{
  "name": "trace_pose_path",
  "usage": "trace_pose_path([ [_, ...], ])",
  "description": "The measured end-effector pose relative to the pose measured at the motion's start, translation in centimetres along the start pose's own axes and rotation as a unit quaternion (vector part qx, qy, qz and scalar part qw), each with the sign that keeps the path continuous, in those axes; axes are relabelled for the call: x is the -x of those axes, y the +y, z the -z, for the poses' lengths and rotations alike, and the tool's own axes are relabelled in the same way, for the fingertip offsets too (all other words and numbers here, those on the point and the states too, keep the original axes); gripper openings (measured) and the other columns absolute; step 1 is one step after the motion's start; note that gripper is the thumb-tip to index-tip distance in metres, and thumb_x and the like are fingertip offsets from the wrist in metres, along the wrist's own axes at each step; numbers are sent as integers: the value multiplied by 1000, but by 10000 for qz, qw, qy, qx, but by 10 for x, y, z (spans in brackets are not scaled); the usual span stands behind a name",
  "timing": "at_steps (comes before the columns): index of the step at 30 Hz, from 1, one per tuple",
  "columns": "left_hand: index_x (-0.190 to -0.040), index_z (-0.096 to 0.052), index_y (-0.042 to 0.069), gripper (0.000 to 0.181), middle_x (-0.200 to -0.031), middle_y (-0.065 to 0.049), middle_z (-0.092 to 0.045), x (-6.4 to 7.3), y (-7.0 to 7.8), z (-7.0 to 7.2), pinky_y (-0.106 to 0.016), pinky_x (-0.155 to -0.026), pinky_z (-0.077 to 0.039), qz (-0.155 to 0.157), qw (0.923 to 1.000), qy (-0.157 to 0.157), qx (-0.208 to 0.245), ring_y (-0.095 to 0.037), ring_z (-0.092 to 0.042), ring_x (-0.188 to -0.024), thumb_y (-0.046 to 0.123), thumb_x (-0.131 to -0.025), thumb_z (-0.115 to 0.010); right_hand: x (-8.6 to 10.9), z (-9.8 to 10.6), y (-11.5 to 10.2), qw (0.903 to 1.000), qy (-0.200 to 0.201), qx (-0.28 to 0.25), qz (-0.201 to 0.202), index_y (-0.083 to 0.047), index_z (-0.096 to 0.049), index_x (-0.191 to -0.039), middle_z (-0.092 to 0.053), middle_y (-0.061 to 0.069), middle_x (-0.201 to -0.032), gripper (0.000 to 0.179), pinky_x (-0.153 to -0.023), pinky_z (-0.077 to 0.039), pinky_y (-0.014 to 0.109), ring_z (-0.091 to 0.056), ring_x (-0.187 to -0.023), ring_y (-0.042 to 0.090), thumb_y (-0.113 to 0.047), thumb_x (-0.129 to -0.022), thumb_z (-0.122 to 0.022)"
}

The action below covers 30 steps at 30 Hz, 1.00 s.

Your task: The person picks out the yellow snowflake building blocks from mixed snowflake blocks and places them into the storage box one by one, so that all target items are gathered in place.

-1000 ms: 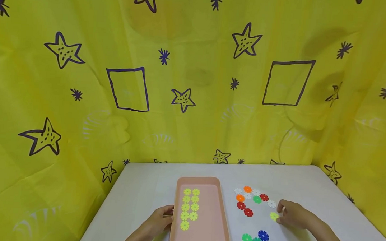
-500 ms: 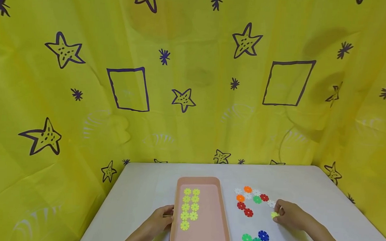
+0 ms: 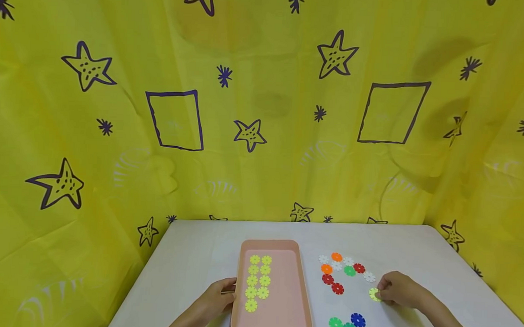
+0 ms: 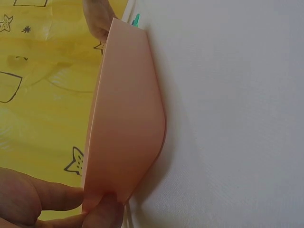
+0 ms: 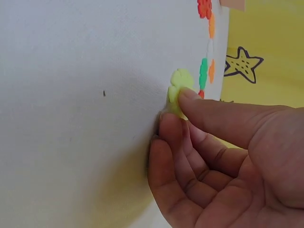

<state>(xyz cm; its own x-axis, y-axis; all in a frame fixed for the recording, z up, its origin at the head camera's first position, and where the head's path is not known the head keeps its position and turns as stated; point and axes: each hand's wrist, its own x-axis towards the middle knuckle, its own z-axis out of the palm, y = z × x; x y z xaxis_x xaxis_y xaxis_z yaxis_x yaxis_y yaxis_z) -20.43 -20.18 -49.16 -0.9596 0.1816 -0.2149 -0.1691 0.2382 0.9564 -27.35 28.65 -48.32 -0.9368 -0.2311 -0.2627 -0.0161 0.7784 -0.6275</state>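
My right hand point(image 3: 399, 289) pinches a yellow-green snowflake disc point(image 5: 181, 78) between thumb and fingers, low over the white table on the right. In the right wrist view the thumb covers part of the disc, and the other fingers curl beneath. My left hand point(image 3: 214, 298) grips the left wall of a shallow pink tray point(image 3: 284, 291); the left wrist view shows its thumb and fingers at the tray's edge point(image 4: 126, 104). Inside the tray, several yellow discs point(image 3: 252, 280) lie in two columns along the left side.
Right of the tray lies a loose group of white, orange, green and red discs point(image 3: 337, 288). Nearer the front are a blue disc point(image 3: 358, 320) and two green ones point(image 3: 336, 325). A yellow curtain point(image 3: 252, 182) with drawn stars stands behind the white table point(image 3: 197, 248).
The right thumb and fingers, spread around the yellow disc a second ago, have come together on it. Left hand and tray have stayed in place.
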Motion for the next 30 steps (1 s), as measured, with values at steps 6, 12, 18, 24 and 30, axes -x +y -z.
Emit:
trace_pose_path([
  [6,-148,-38,-22,52,-136,-33,-58,0,-1,-1,-46,-102,-60,10,10000,38,-5,-35,-65,-122,-2,-102,-52,0,3,1,9995,-186,-144,-186,-3,-64,-89,-61,3,-75,13,-64,-46,25,-55,-72,18,-10,-97,-71],
  [12,-148,-38,-22,52,-137,-32,-58,1,1,-2,-46,-101,-60,26,10000,43,-25,-36,-65,-123,-3,-102,-52,-2,2,-1,9994,-233,-75,-236,-5,-67,-87,-61,2,-72,15,-63,-46,24,-56,-71,16,-11,-100,-67],
  [18,-149,-38,-20,52,-138,-32,-56,0,2,-1,-46,-102,-60,96,9999,46,-18,-37,-64,-124,-2,-103,-53,-5,0,-7,9995,-255,-91,-132,-6,-67,-85,-61,2,-70,17,-62,-45,23,-56,-68,16,-12,-100,-68],
  [24,-148,-40,-21,51,-137,-31,-58,0,1,-2,-46,-102,-60,57,9999,56,-82,-36,-65,-123,-2,-103,-53,-12,-5,-16,9994,-305,-84,-100,-6,-68,-86,-61,3,-71,15,-63,-47,23,-56,-67,16,-12,-99,-69],
  [30,-148,-40,-21,51,-137,-32,-58,2,2,-2,-47,-102,-60,-27,9999,41,-111,-38,-64,-125,-1,-103,-52,-20,-6,-25,9988,-487,23,27,-6,-69,-85,-62,3,-71,17,-64,-50,23,-57,-66,16,-15,-99,-72],
])
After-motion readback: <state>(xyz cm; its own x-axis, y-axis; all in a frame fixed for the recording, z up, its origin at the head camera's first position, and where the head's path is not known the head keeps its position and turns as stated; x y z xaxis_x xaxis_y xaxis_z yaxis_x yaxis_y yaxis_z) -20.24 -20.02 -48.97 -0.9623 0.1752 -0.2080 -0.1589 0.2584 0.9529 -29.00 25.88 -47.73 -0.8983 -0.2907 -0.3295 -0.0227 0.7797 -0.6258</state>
